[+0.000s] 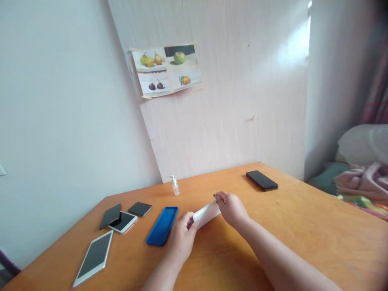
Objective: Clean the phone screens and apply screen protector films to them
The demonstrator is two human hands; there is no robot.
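Observation:
My left hand (184,230) grips the near left end of a white, flat, slab-like thing that looks like a phone (207,214), held tilted above the table. At its far right end my right hand (232,208) is closed with fingers pinched on the corner, where a small dark bit shows. The fingertips partly hide both ends. Just left of my left hand lies a blue phone case (163,226), open side up, with a camera cutout at its far end.
The wooden table (291,230) also bears a small pump bottle (175,186), a black phone (262,180) at the back right, and on the left a white tablet (94,258), a white phone (123,222) under a dark phone (110,216), and a dark square device (140,208).

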